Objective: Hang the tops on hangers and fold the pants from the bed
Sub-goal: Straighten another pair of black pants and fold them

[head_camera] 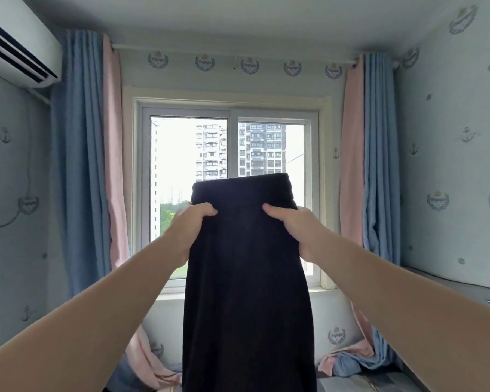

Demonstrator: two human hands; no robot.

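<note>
The dark pants [248, 278] are held up in front of the window [228, 176], clamped near the waistband by the left hand [191, 222] and the right hand [294, 230], probably so that the legs hang straight for folding.

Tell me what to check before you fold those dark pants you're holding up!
1. Left hand grips the dark pants near the top: ok.
2. Right hand grips the opposite edge: ok.
3. Top edge roughly level between the hands: ok.
4. Fabric hangs straight, no visible twist: ok.
5. Leg hems lined up: cannot tell, they are below the picture.
6. Room on the bed to lay them down: cannot tell, mostly hidden.
</note>
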